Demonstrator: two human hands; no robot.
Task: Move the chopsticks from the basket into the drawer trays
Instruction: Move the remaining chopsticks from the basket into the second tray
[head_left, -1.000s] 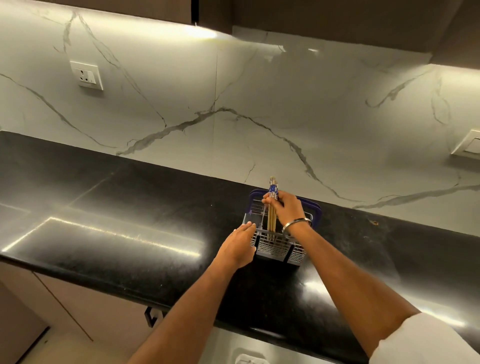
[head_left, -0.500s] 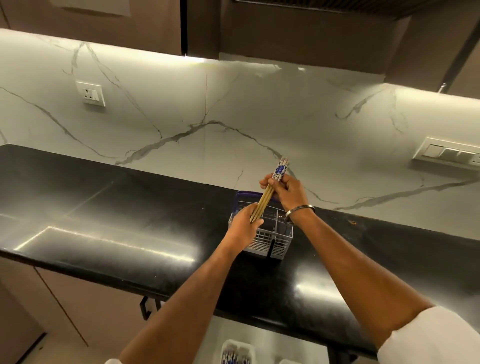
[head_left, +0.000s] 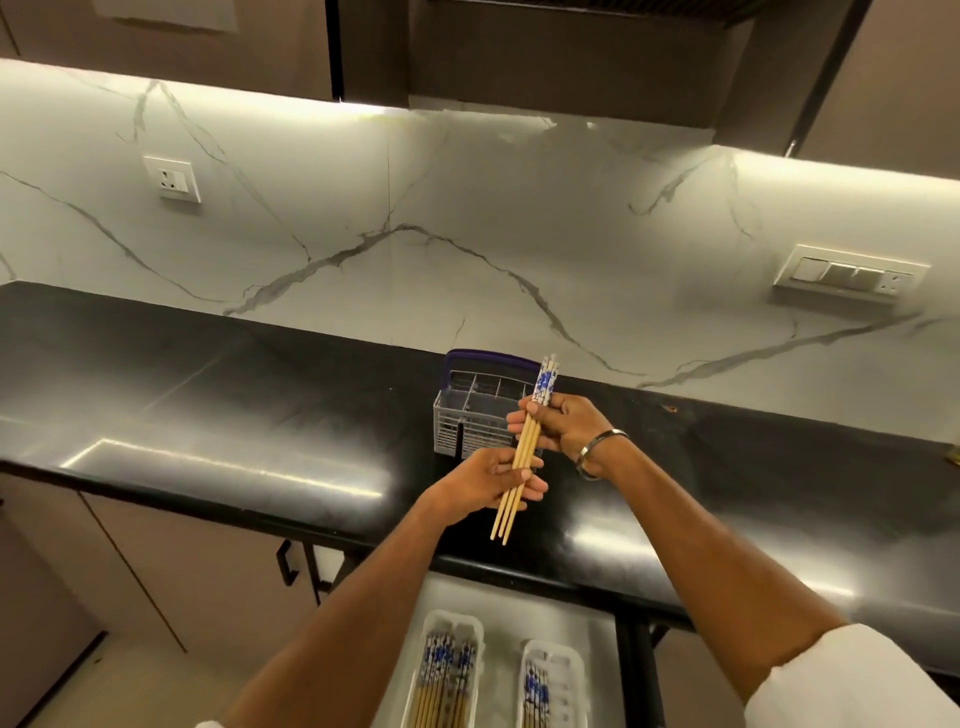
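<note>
1. Holding a small bundle of tan wooden chopsticks with blue-and-white patterned tops (head_left: 524, 453) in both hands, I have it clear of the grey plastic compartment basket with the purple handle (head_left: 470, 415), tilted, thin tips toward me over the black polished stone countertop (head_left: 208, 415).
2. My right hand (head_left: 566, 423) pinches the bundle just below the patterned tops, fingers curled tight around it; my left hand (head_left: 493, 480) pinches the lower shafts between thumb and fingers, which lie pressed together beneath.
3. I count about 3 or 4 sticks; exact number I cannot tell.
4. Below the counter edge the open drawer shows 2 white plastic trays; the left tray (head_left: 428, 623) and the right tray (head_left: 576, 660) each already carry chopsticks with patterned ends away from me.
5. Risk, as I judge it: the tips fan apart below my left hand, so 1 stick could slip free and drop onto the counter or past the drawer; loosening either pinch mid-carry would cause that; a bundle lowered crooked could also catch a tray rim and scatter.
6. Against 0.5 s ago: the bundle now sits lower and nearer to me, fully off the basket; my left hand has shifted from the basket edge onto the shafts; the drawer trays show more plainly.
</note>
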